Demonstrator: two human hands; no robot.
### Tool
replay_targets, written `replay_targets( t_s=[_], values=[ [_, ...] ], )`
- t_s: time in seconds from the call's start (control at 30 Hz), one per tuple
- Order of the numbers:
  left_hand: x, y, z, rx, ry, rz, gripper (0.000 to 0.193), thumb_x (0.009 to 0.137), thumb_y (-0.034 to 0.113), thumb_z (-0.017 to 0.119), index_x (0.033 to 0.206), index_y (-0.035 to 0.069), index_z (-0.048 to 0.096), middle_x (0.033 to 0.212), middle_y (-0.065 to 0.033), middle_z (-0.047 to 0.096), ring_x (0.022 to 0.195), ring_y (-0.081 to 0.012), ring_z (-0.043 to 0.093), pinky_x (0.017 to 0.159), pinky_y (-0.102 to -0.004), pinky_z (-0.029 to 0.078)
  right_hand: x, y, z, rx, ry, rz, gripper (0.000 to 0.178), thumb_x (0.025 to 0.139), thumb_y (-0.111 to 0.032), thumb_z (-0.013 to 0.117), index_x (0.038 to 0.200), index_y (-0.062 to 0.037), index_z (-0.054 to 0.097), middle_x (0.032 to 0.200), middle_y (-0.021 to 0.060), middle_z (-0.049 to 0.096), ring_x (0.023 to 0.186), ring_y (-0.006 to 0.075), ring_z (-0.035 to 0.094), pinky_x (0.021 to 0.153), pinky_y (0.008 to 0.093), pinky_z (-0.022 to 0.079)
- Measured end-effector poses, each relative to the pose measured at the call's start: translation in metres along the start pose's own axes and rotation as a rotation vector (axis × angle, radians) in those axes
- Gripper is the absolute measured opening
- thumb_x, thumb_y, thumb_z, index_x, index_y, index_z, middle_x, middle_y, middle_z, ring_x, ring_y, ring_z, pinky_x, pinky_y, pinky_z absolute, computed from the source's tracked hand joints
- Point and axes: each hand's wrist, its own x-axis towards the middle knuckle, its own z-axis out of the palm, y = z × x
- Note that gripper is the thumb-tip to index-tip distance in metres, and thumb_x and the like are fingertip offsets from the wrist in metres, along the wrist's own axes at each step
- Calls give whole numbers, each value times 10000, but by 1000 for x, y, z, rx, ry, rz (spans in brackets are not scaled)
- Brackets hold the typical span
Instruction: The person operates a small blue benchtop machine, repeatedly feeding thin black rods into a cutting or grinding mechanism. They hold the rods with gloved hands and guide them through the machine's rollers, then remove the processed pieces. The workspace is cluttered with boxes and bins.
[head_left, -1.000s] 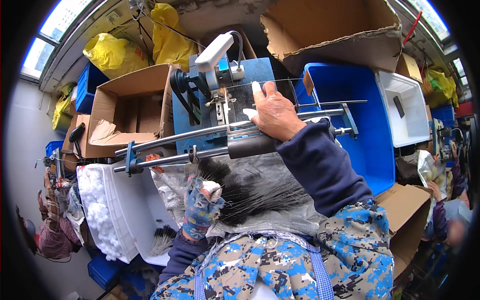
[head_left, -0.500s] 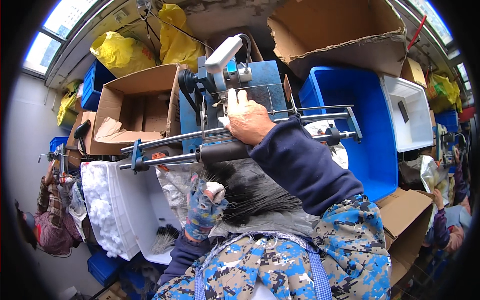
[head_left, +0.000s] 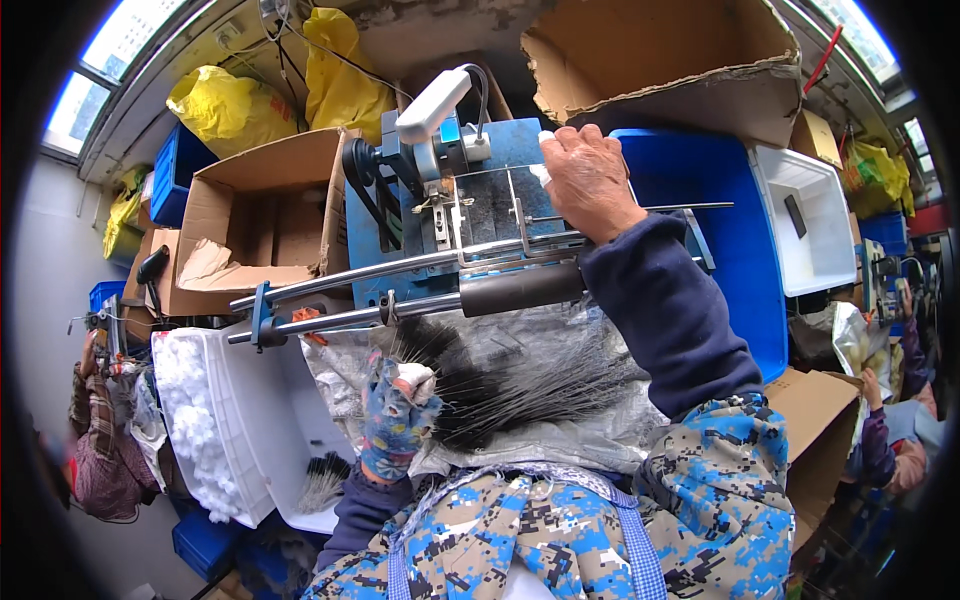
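Note:
My right hand [head_left: 592, 185], bare with white wraps on the fingers, lies over the right part of the machine's sliding carriage [head_left: 490, 195]. Its fingers are curled, and they hide what they grip. Near my lap, my left hand [head_left: 400, 408] wears a worn blue patterned glove and is closed, with thin bristles poking out between the fingers. Beside it, a loose heap of long dark bristles [head_left: 520, 385] spreads over a silvery sheet [head_left: 560, 440]. The carriage's black sleeve [head_left: 520, 291] sits on the front rail, below the blue machine [head_left: 450, 150].
At left stand a white bin [head_left: 255, 440] with white fluffy clumps beside it and an open cardboard box [head_left: 260, 215]. A blue bin [head_left: 745, 250] and a white bin [head_left: 810, 220] are at right. Other people [head_left: 110, 460] work at both sides.
My right hand has moved right, away from the machine head, and the carriage with its black sleeve has slid right along the rails. My left hand stays closed near the bristles.

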Motion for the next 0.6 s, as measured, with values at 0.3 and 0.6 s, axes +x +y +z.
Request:
replay_targets(
  t_s=[0.3, 0.6],
  values=[
    [-22, -7, -18, -36, 168, -121, 233, 749, -22, 643, 968, 19, 573, 811, -84, 579, 661, -157, 555, 550, -269, 444, -45, 12, -46, 27, -12, -190, 145, 686, -11, 575, 816, -55, 619, 681, 73, 579, 811, 237, 541, 754, 365, 369],
    [-7, 7, 2, -250, 18, -246, 149, 831, 10, 599, 974, 22, 559, 859, -78, 606, 731, -138, 586, 639, -245, 475, -153, -30, -66, 490, -126, -208, 332, 643, -57, 690, 952, -6, 581, 912, 107, 570, 932, 289, 519, 790, 384, 396]
  ],
)
